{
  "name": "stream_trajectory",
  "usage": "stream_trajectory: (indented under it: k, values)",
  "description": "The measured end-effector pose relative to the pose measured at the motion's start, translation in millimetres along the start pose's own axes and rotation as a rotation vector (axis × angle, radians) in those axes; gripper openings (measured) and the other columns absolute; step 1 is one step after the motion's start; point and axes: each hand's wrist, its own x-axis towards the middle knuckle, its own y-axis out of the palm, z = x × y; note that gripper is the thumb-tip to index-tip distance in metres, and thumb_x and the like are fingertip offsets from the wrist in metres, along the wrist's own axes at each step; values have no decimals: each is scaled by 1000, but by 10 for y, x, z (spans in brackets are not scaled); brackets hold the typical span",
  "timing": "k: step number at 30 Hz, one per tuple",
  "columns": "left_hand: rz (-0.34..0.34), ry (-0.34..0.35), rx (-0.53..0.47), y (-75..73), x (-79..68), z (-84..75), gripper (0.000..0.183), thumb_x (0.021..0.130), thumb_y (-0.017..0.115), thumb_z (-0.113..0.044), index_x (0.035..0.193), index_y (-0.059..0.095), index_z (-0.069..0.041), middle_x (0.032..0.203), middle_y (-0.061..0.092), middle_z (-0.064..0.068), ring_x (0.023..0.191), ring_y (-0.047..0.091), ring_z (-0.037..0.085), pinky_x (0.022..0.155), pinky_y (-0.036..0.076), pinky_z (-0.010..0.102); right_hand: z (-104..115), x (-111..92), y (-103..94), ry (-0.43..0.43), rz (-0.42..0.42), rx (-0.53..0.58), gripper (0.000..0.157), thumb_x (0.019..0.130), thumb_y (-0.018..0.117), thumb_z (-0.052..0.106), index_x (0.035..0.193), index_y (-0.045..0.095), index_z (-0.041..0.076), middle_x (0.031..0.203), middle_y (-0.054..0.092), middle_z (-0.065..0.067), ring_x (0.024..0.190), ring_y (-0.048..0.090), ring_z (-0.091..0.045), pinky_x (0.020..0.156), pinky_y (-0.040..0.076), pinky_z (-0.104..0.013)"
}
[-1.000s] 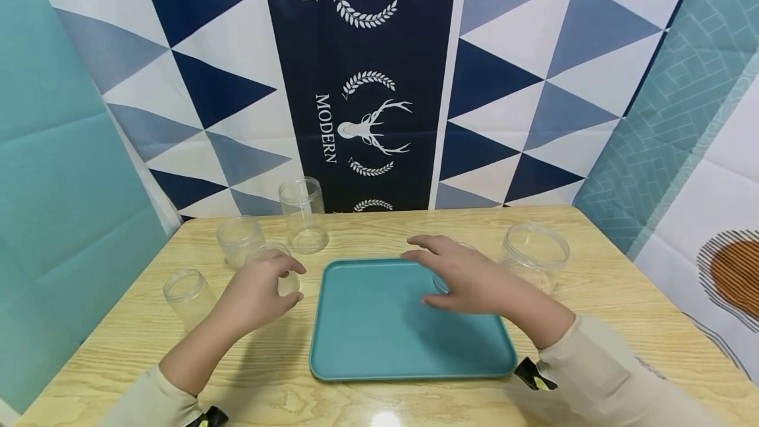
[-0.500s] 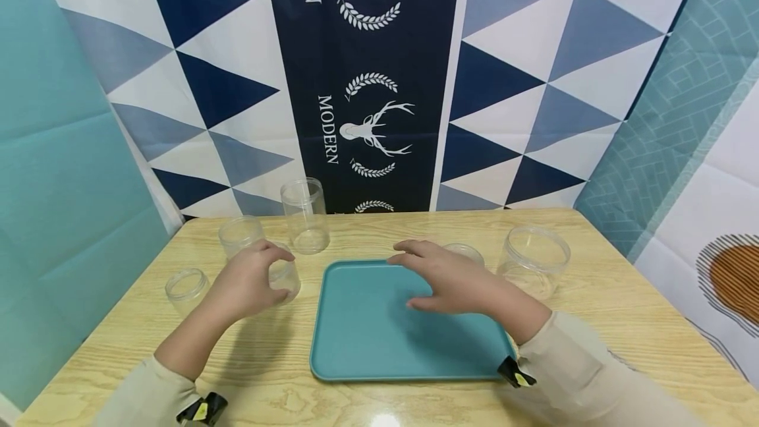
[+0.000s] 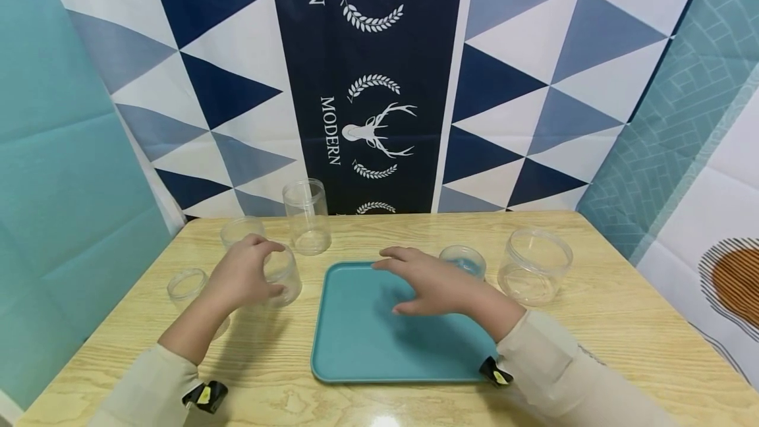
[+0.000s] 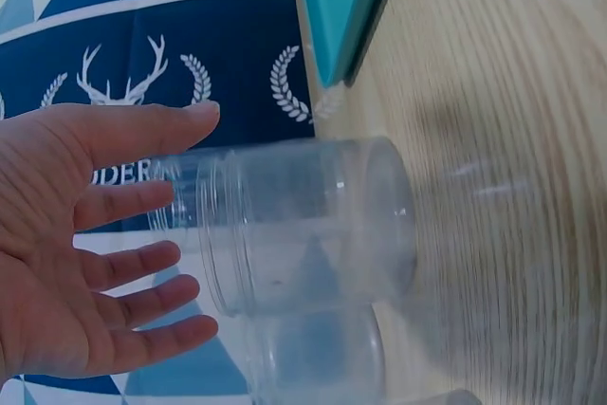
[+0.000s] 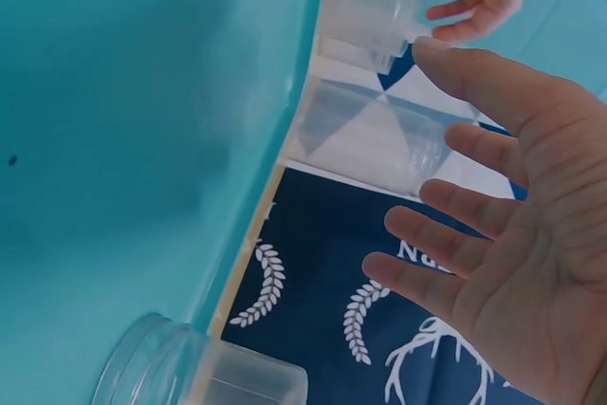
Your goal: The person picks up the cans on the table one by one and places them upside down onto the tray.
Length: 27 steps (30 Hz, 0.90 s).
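My left hand (image 3: 238,277) hovers by a clear round jar (image 3: 286,282) left of the tray, its thumb and fingers spread around the rim side. In the left wrist view the fingers are apart and relaxed beside the mouth of that clear jar (image 4: 318,225); contact cannot be told. Over the teal tray (image 3: 362,341) my right hand (image 3: 435,285) hangs with fingers loosely extended, holding nothing. The right wrist view shows that palm (image 5: 541,244) facing the camera. A short clear jar (image 3: 465,257) stands behind the right hand, partly hidden by it.
A wide clear jar (image 3: 534,272) stands right of the tray. At the back left are a tall clear jar (image 3: 307,219) and a shorter jar (image 3: 240,226). Another jar (image 3: 188,288) sits at the left, partly behind my forearm. Patterned cloth (image 3: 367,84) hangs behind the table.
My right hand has moved left over the tray, uncovering the short jar behind it. The left hand has shifted a little left, so more of the nearby jar shows.
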Motion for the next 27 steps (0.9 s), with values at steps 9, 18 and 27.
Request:
stream_trajectory:
  k: [9,18,27]
  values:
    - [79,-31,-22,19,98,132,78,66,89,-23,133,56,0,130,47,32,115,48,52,89,47,60,-10,102,45,21,24,12,73,83,78,31,145,45,13,153,34,-15,138,36,-33,105,41,-48]
    - [200,-80,-23,59,203,176,82,71,85,-24,140,48,0,131,43,35,112,50,53,86,49,59,6,197,64,34,27,57,77,83,79,35,147,42,15,155,31,-16,138,34,-35,106,39,-52]
    - [245,-116,-14,65,254,130,81,69,83,-19,141,49,-4,128,44,33,106,54,47,79,52,53,70,278,124,41,24,112,78,83,78,37,149,41,16,155,30,-14,140,32,-33,108,36,-51]
